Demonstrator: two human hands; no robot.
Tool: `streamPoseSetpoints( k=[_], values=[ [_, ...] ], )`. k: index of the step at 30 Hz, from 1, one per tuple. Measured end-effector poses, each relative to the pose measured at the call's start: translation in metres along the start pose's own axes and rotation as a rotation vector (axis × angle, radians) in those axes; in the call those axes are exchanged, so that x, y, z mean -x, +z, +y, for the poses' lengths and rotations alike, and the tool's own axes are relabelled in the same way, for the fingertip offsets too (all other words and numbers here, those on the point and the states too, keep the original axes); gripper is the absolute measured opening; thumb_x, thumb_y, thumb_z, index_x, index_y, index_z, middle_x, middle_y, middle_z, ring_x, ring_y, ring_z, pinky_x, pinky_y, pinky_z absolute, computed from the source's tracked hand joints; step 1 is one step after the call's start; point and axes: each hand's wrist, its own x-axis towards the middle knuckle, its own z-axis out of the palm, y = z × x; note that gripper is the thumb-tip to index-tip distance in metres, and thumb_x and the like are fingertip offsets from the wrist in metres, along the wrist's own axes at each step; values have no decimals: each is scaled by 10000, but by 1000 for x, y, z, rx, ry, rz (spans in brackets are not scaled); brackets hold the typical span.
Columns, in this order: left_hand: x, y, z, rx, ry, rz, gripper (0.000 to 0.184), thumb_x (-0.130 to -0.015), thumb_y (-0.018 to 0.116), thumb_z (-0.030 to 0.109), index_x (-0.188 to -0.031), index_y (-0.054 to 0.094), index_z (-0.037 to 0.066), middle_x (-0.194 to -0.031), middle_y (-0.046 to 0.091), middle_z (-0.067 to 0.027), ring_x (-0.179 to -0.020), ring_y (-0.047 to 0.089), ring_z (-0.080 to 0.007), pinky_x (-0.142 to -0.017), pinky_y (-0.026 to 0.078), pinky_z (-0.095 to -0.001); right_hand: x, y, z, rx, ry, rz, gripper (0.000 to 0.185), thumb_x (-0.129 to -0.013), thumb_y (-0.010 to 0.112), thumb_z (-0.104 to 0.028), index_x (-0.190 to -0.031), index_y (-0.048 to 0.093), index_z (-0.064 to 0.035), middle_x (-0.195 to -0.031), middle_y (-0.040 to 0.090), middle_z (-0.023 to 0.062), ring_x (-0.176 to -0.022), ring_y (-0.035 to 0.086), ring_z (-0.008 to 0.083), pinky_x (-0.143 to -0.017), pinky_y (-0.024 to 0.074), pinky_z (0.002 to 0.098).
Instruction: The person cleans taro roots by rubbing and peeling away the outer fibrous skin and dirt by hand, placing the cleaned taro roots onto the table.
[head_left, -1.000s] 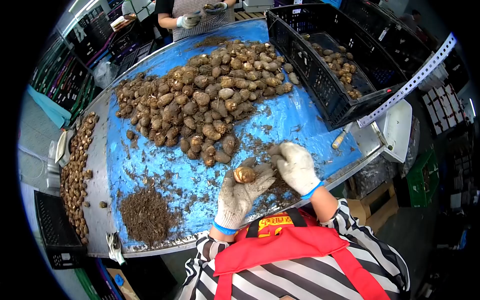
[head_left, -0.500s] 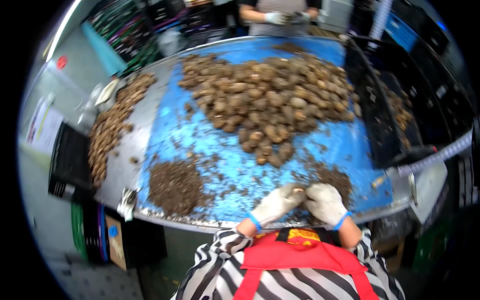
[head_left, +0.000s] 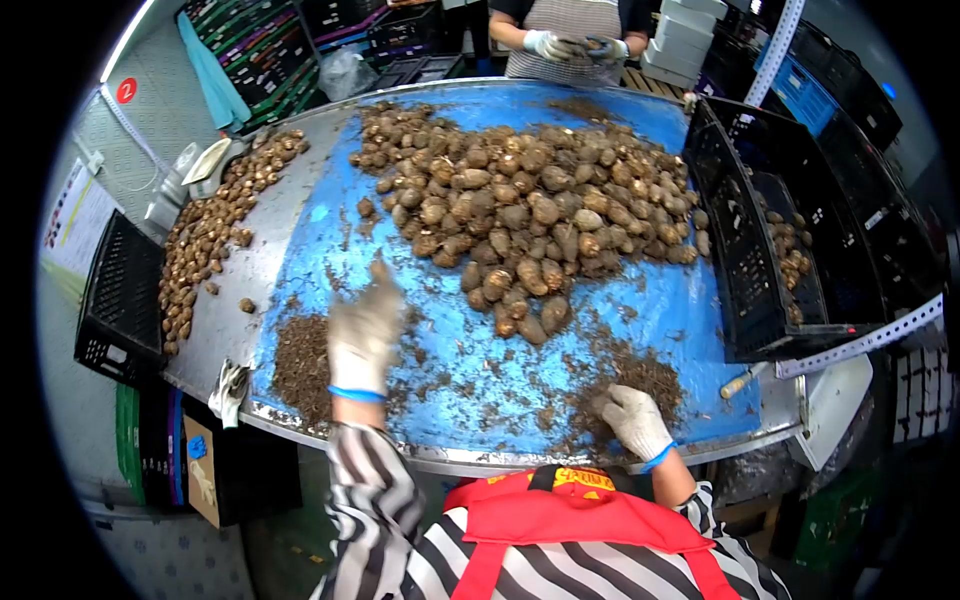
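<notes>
My left hand [head_left: 362, 325], in a white glove with a blue band, is smeared by motion over the left side of the blue sheet [head_left: 320, 245]. A brownish blur sits at its fingertips; I cannot tell whether it is held. My right hand [head_left: 634, 422], gloved too, is low over the right dirt pile [head_left: 650, 378] with its fingers curled; what they hold, if anything, is hidden. Ahead of both hands lies a large heap of soil-covered taro corms [head_left: 540, 210]. Another dirt pile [head_left: 302, 370] is beside my left hand.
Cleaner-looking corms [head_left: 210, 240] line the metal table's left edge. A black crate [head_left: 735, 230] with corms stands at right, another black crate [head_left: 125, 290] at left. A wooden handle [head_left: 738, 384] lies front right, gloves [head_left: 230, 390] front left. A gloved co-worker [head_left: 570, 40] stands opposite.
My hands were together over the right dirt pile. The left has swung away to the left and forward; the right has stayed near the pile, slightly lower.
</notes>
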Motion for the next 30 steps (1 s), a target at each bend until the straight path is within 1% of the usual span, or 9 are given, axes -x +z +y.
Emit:
streamPoseSetpoints(
  k=[2,6,9,11,13,15,19,24,30],
  values=[
    [-25,-17,88,-427,346,-126,745,-1063,444,380,-1585,36,40,-1547,282,-300,-1354,468,-384,-1064,511,-492,4,5,3,60,17,15,214,-871,623,-214,-871,672,-5,-849,645,225,-817,647,415,-710,509,462],
    [-14,23,77,-857,538,-183,460,-979,632,219,-1363,530,-14,-1258,620,-266,-1138,654,-362,-1055,518,-526,-1,10,1,48,-51,49,205,-863,648,-211,-868,686,-10,-866,659,219,-846,658,403,-738,520,459],
    [-24,-36,33,-1221,333,-178,522,-898,718,433,-1209,665,17,-1085,721,-156,-954,710,-230,-917,586,-413,-7,13,-3,-6,-88,36,201,-863,651,-207,-875,687,-10,-887,661,222,-865,655,405,-752,521,459],
    [-14,-30,-29,-1922,475,19,496,-904,672,520,-1163,724,99,-1109,740,-125,-1023,707,-248,-901,574,-379,-11,13,-5,8,-81,3,201,-863,651,-205,-886,687,-9,-900,660,225,-874,651,410,-759,518,462],
    [-30,-36,-68,-2116,387,213,426,-917,643,431,-1140,735,80,-1258,685,-156,-1152,658,-287,-979,532,-392,-10,9,-9,80,-84,-1,204,-865,647,-210,-899,689,-13,-896,659,218,-875,645,411,-762,513,467],
    [-43,-42,-90,-2243,549,-12,450,-923,651,389,-1212,688,46,-1416,561,-215,-1321,536,-331,-1117,418,-434,-4,3,-14,150,-84,-4,209,-868,642,-214,-913,691,-16,-891,658,212,-876,640,411,-765,508,472],
    [-85,-81,-110,-2684,738,-84,514,-864,675,355,-1271,639,41,-1411,516,-280,-1309,481,-450,-1109,375,-511,3,5,-6,155,-50,-21,214,-858,637,-222,-911,705,-26,-904,662,212,-900,643,404,-786,506,473],
    [-89,-80,-113,-2558,522,63,567,-815,720,395,-1289,647,93,-1498,432,-254,-1411,356,-440,-1200,191,-556,-2,6,-8,191,-2,-35,221,-844,644,-220,-919,719,-26,-915,672,214,-893,646,406,-778,512,466],
    [-71,-77,-113,-2448,771,80,596,-795,745,335,-1303,616,50,-1504,428,-255,-1424,343,-428,-1217,176,-533,1,16,19,-6,-57,70,202,-879,624,-204,-887,685,-11,-810,621,205,-807,611,421,-728,490,471]
  ],
)
